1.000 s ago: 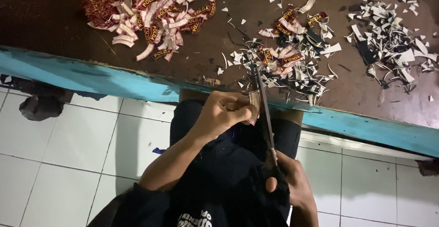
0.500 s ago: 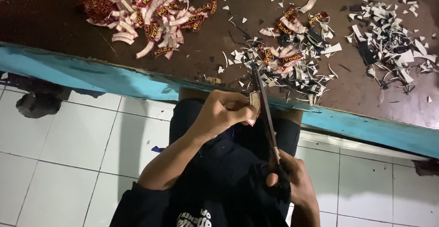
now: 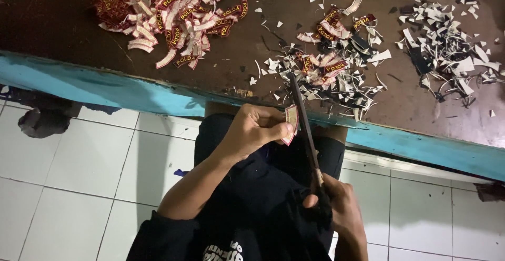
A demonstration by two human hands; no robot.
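Head view: right hand (image 3: pixel 336 208) grips the handles of long dark-bladed scissors (image 3: pixel 304 129). Left hand (image 3: pixel 255 130) pinches a small curved red-and-white cloth patch (image 3: pixel 291 124), touching the blades. Beyond both hands, dark brown, blue-edged worktop (image 3: pixel 158 93) carrying patch pile (image 3: pixel 168 14) and white offcuts (image 3: pixel 452 50).

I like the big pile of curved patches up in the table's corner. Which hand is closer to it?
Left. The left hand pinches a small patch just below the table edge, down-right of the pile of patches. The right hand grips scissors lower, farther away.
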